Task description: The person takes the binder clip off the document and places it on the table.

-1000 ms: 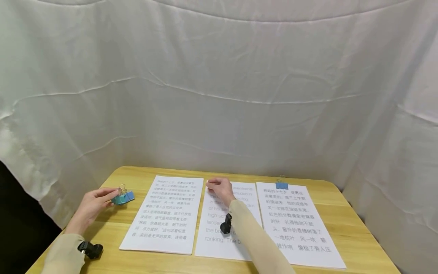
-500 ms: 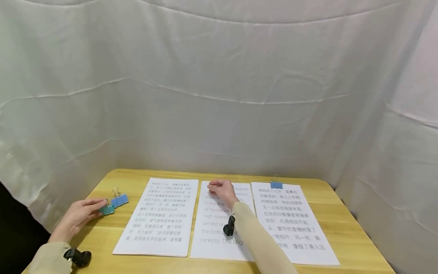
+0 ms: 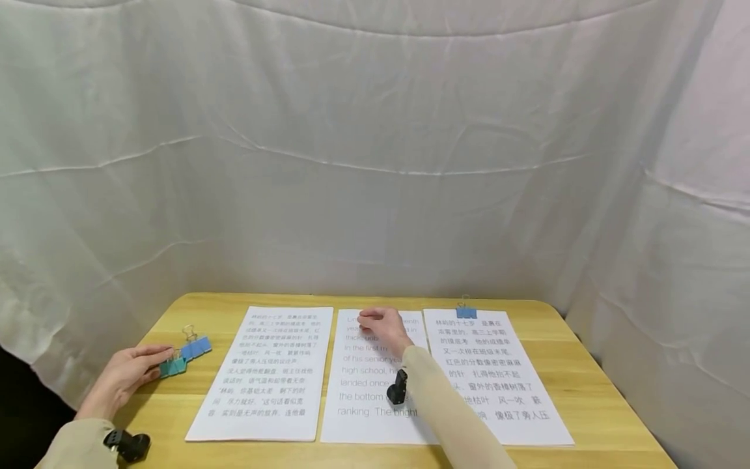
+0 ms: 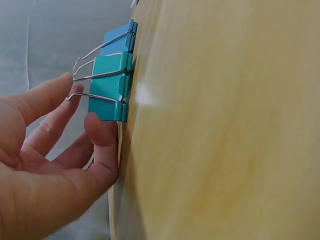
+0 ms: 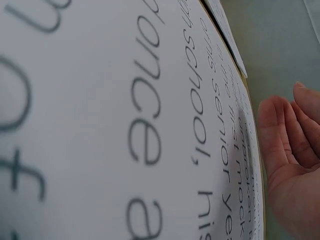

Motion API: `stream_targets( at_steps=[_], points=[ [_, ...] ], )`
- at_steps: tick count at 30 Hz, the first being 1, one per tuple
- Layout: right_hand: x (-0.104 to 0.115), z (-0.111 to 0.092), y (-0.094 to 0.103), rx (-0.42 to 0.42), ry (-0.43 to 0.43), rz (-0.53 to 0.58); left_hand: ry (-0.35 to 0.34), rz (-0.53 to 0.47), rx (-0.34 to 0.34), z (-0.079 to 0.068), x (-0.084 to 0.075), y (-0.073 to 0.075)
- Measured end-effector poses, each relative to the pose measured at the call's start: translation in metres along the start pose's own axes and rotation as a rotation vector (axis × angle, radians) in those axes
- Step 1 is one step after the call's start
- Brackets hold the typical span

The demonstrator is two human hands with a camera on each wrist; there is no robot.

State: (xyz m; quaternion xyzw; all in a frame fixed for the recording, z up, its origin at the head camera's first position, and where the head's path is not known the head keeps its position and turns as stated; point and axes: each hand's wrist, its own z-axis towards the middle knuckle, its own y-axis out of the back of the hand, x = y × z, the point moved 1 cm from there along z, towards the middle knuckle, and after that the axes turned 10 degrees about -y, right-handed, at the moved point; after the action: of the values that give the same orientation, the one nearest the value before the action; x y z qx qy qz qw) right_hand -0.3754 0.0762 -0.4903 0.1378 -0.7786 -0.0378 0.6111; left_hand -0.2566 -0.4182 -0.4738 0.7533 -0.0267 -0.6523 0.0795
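The left hand (image 3: 127, 372) has its thumb and a finger closing on the wire handle of a teal binder clip (image 4: 107, 86), while another fingertip sits by the near end of its body. That clip stands on the table (image 3: 592, 391) just right of the fingers; its handles point away from the person, and its long axis runs nearly sideways, slanting from near left to far right. The loop's tip is partly covered by the thumb and finger. Just beyond it, to the right, lies a blue binder clip (image 3: 196, 347), slanted much the same way; whether the two touch I can't tell.

The right hand (image 3: 385, 327) is loosely curled above the top of the middle paper (image 3: 364, 391), fingers close together, with nothing visible in them; contact with the page is hard to make out, and the right wrist view cuts the hand off at its edge. Hand and sleeve hide some printed words. To either side lie the left paper (image 3: 258, 378) and the right paper (image 3: 498, 365), whose top edge bears another blue clip (image 3: 466, 313), handle pointing away. Pale cloth (image 3: 375, 195) hangs behind
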Motion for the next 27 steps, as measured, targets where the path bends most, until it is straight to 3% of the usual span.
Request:
stream_targets(
  at_steps=[7,21,24,27],
  points=[
    [-0.003,0.0,0.007,-0.021,-0.003,-0.015,0.026,0.06,-0.031,0.0,-0.003,0.0],
    [-0.009,0.0,0.023,0.007,-0.021,0.067,0.011,0.002,-0.069,0.001,-0.004,-0.004],
    [-0.011,-0.003,0.025,0.011,-0.035,0.077,0.011,-0.007,-0.116,0.0,-0.004,-0.006],
    [-0.011,-0.006,0.03,0.004,-0.027,0.079,0.013,0.042,-0.204,0.001,-0.008,-0.01]
  ],
)
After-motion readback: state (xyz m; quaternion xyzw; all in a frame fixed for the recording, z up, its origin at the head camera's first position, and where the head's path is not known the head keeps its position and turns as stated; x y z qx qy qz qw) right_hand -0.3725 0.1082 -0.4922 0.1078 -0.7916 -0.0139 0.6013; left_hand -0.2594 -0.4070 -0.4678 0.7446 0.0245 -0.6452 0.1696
